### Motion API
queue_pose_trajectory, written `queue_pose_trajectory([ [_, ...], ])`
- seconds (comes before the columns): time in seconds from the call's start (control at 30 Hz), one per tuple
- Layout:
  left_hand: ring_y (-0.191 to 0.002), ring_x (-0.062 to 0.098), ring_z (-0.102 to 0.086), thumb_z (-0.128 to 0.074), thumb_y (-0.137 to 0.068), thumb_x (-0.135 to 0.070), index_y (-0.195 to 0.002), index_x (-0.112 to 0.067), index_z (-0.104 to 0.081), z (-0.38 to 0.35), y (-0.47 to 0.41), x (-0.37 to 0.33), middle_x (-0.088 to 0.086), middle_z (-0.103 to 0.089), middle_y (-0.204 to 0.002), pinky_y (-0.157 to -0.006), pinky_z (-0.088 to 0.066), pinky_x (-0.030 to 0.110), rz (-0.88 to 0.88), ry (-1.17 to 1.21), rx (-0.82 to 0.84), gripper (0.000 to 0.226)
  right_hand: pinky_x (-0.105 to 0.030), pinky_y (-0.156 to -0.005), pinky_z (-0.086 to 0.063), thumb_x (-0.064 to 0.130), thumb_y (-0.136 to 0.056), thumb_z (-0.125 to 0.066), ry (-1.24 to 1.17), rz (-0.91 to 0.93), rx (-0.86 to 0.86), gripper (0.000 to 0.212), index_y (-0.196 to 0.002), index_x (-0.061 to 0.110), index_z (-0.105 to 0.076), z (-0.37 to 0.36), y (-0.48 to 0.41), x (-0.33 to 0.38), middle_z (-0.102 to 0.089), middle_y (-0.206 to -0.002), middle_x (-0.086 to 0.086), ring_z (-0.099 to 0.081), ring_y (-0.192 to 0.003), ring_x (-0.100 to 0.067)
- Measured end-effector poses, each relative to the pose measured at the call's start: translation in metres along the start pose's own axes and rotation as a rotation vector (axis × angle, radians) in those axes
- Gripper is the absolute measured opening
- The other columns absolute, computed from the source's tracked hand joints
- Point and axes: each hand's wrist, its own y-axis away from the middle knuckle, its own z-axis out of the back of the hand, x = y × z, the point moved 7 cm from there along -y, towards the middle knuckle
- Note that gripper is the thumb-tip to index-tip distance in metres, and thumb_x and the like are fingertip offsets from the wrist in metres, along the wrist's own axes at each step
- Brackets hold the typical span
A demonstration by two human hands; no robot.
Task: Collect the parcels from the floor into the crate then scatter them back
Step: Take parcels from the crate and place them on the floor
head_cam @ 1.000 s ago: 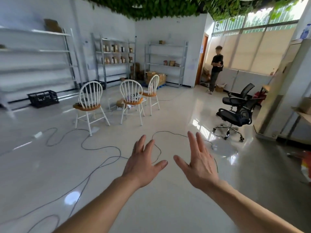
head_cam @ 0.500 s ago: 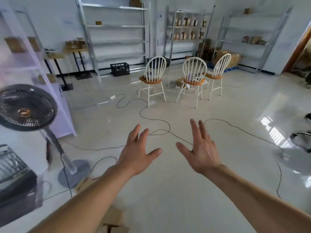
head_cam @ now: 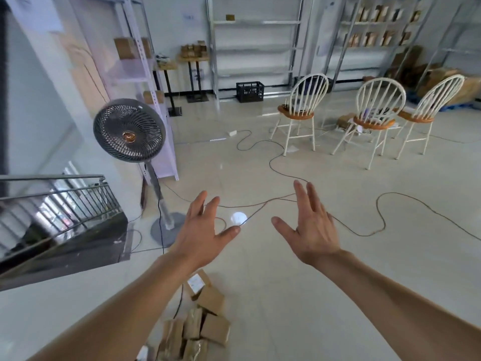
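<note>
Both hands, left hand and right hand, were spread, holding nothing; brown paper parcels looked light, crushable; I'd grip their flat sides.

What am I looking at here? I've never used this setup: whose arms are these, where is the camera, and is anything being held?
There is no machine. A person wears one wide-angle camera on the head, looking forward and down, so the arms are their own. The left hand and right hand are spread open in the air and hold nothing. Brown parcels lie in a heap on the floor, beneath the left forearm. A black crate stands far off by the shelves. A fan, three chairs and loose cables are also on the floor.
</note>
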Motion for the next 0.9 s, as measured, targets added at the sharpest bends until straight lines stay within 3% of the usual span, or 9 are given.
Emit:
queue_pose_trajectory([
  [0.27,-0.154,0.022,-0.014,-0.061,-0.091,-0.058,-0.159,-0.025,-0.022,0.014,-0.012,0.052,-0.006,0.005,-0.168,-0.117,-0.028,0.039,0.019,0.015,-0.004,0.085,-0.047,-0.120,-0.026,0.070,-0.093,-0.044,0.019,0.011,0.047,0.095,-0.165,0.030,0.005,-0.038,-0.020,0.035,0.004,-0.174,-0.009,-0.009,-0.160,-0.026],
  [0.6,-0.153,0.024,-0.017,-0.059,-0.091,-0.060,-0.159,-0.024,-0.018,0.040,-0.036,0.121,-0.008,0.008,-0.168,-0.117,-0.033,0.044,0.024,0.051,0.015,0.087,-0.045,-0.116,-0.032,0.069,-0.095,-0.046,0.025,-0.033,0.051,0.091,-0.165,0.030,-0.002,-0.075,-0.049,0.066,-0.002,-0.174,-0.009,-0.033,-0.152,-0.023],
  [0.9,-0.153,0.026,-0.017,-0.060,-0.091,-0.060,-0.159,-0.024,-0.018,0.043,-0.053,0.156,-0.009,0.006,-0.168,-0.118,-0.034,0.048,0.027,0.054,0.027,0.088,-0.045,-0.116,-0.031,0.068,-0.095,-0.046,0.040,-0.028,0.048,0.091,-0.165,0.029,-0.003,-0.097,-0.069,0.091,-0.001,-0.174,-0.008,-0.030,-0.154,-0.022],
])
